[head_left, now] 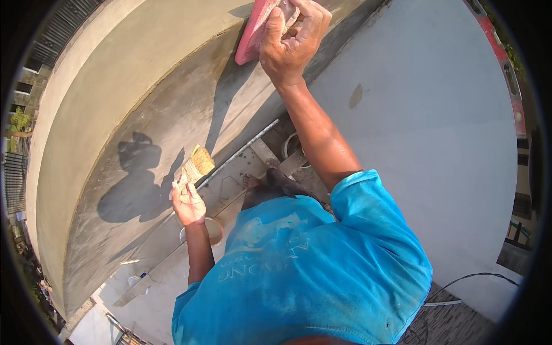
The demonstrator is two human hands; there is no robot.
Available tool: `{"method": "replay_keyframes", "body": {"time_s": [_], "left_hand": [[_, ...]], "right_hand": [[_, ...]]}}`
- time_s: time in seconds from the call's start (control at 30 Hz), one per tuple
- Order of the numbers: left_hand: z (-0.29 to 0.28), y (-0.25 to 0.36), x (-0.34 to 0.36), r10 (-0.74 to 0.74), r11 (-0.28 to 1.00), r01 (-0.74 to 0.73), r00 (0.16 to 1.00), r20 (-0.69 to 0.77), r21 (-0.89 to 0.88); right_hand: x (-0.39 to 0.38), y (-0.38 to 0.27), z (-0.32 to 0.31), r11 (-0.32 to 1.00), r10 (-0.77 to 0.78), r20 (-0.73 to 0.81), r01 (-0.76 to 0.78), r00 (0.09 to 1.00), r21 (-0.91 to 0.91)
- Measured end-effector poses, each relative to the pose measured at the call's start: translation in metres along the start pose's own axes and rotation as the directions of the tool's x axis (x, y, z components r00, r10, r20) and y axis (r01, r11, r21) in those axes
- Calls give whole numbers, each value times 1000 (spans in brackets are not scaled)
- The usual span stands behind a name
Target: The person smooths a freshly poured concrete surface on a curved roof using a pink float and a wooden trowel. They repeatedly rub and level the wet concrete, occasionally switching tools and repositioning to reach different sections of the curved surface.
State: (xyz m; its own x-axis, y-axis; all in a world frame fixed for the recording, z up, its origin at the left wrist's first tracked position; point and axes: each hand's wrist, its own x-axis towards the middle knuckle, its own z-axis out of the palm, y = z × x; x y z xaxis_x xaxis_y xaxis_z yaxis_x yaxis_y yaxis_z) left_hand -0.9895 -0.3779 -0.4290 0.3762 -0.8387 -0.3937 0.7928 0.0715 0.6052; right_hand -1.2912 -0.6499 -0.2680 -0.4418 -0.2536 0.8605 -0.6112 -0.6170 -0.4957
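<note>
My left hand (188,208) is closed round a wide brush (198,163) with pale yellow bristles and a plaster-smeared handle. The bristles point up, close in front of the wall. At the top, my right hand (290,54) grips a pink plastering float (248,43) by its whitish, crusted handle. The float lies at the plastered wall (190,75), edge-on to me; whether its whole face touches cannot be made out. A lighter, smooth band (109,86) of plaster borders the darker grey patch, where my shadow falls.
Below me are narrow planks (296,162) and a metal bar (247,144) along the wall, with my bare feet (251,180) near them. A round bucket (214,231) stands under my left forearm. A pale grey wall (425,126) rises at right; a black cable (466,277) hangs lower right.
</note>
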Motion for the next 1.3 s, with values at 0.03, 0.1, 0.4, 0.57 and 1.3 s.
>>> {"method": "replay_keyframes", "body": {"time_s": [0.03, 0.1, 0.4, 0.57, 1.3], "left_hand": [[2, -2, 5, -4, 1000, 5, 1000, 31, -18], [-1, -5, 15, -25, 999, 27, 999, 39, -40], [29, 1, -9, 9, 1000, -9, 1000, -11, 8], [49, 0, -4, -11, 996, 12, 1000, 9, -84], [62, -23, -71, 22, 999, -13, 980, -199, 47]], "right_hand": [[-12, -2, 11, 999, -44, -21, 44, 999, 21], [-47, 0, 11, 987, -159, 12, 159, 987, 25], [-3, -2, -6, 996, 10, 30, -13, 1000, 88], [-65, -25, -2, 955, -291, 228, 269, 929, 121], [-61, -29, -5, 946, -229, 193, 171, 954, 275]]}}
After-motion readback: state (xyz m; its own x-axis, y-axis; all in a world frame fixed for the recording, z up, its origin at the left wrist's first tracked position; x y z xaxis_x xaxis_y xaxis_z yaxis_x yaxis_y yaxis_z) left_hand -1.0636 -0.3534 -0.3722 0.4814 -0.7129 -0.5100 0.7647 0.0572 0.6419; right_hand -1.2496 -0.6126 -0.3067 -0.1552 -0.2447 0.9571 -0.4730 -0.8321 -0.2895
